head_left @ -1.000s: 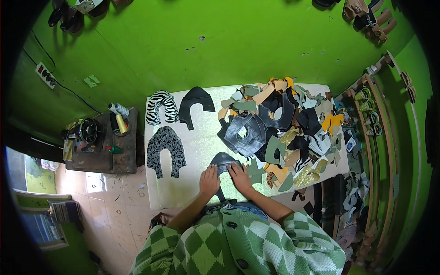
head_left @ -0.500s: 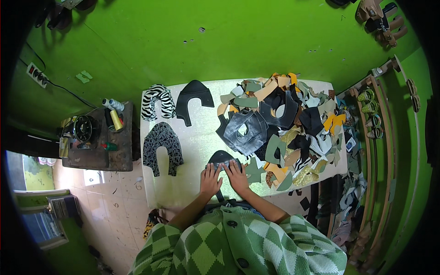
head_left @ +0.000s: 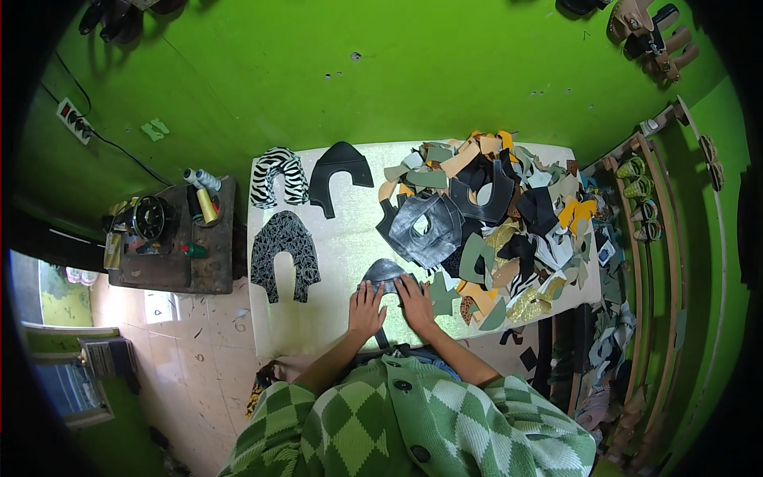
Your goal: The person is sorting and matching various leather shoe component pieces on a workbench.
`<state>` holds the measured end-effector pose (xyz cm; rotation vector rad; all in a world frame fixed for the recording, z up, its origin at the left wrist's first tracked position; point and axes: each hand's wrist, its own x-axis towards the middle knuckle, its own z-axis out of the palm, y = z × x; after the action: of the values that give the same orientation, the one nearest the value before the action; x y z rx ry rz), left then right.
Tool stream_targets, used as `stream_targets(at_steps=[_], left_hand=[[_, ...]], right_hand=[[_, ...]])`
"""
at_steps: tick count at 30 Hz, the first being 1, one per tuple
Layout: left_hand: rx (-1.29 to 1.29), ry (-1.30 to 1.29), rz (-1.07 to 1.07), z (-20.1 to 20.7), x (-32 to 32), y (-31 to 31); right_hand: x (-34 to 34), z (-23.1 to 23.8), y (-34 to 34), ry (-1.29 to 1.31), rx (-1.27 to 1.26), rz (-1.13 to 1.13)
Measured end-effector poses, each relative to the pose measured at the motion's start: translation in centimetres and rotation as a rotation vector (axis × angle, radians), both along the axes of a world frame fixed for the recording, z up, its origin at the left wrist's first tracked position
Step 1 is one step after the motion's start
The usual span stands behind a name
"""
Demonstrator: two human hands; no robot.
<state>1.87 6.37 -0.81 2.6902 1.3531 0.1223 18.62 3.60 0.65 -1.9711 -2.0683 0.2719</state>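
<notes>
At the table's near edge lies a black leather shoe upper (head_left: 385, 271), a curved U-shaped piece with its rounded end pointing away from me. My left hand (head_left: 366, 311) rests on its left side, fingers stretched out and flat. On its right side my right hand (head_left: 414, 304) lies the same way, fingers extended. Part of the piece is hidden under both hands, and a narrow black leg shows beside my left wrist. Farther left are similar U-shaped uppers: a zebra-striped stack (head_left: 278, 176), a black one (head_left: 340, 176) and a black-and-grey patterned stack (head_left: 284, 256).
A heap of leather and fabric scraps (head_left: 485, 203) covers the right of the pale table (head_left: 350, 238), with black cut pieces (head_left: 421, 228) on its near-left side. Left of the table stands a sewing machine (head_left: 149, 219) with thread cones (head_left: 208, 205). A wooden rack (head_left: 664, 262) holds footwear at right.
My fingers have spread out from the middle of the black upper toward its two sides, uncovering more of its surface. The view has shifted slightly; the other pieces lie as before.
</notes>
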Motion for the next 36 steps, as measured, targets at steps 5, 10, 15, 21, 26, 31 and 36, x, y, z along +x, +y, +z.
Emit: stream_targets(at_steps=[5, 10, 15, 21, 26, 31, 36], left_hand=[[-0.014, -0.051, 0.002, 0.0, -0.1, 0.1], [-0.026, -0.076, 0.003, 0.0, -0.1, 0.1], [0.006, -0.032, -0.026, 0.0, -0.1, 0.2], [0.002, -0.030, -0.021, -0.1, -0.2, 0.4], [0.038, -0.066, -0.015, 0.1, -0.3, 0.4], [-0.031, -0.095, -0.018, -0.1, -0.4, 0.2], [-0.050, -0.132, -0.014, 0.0, -0.2, 0.5]], right_hand=[[2.0, 0.4, 2.3, 0.339, 0.201, -0.188], [3.0, -0.1, 3.1, 0.266, 0.223, -0.117], [2.6, -0.4, 2.9, 0.171, 0.213, -0.138], [2.3, 1.1, 3.6, 0.218, 0.129, -0.150], [2.2, 1.7, 7.3, 0.143, 0.006, -0.172], [1.1, 0.8, 11.0, 0.100, 0.269, -0.174], [0.4, -1.4, 12.6, -0.011, 0.273, -0.146]])
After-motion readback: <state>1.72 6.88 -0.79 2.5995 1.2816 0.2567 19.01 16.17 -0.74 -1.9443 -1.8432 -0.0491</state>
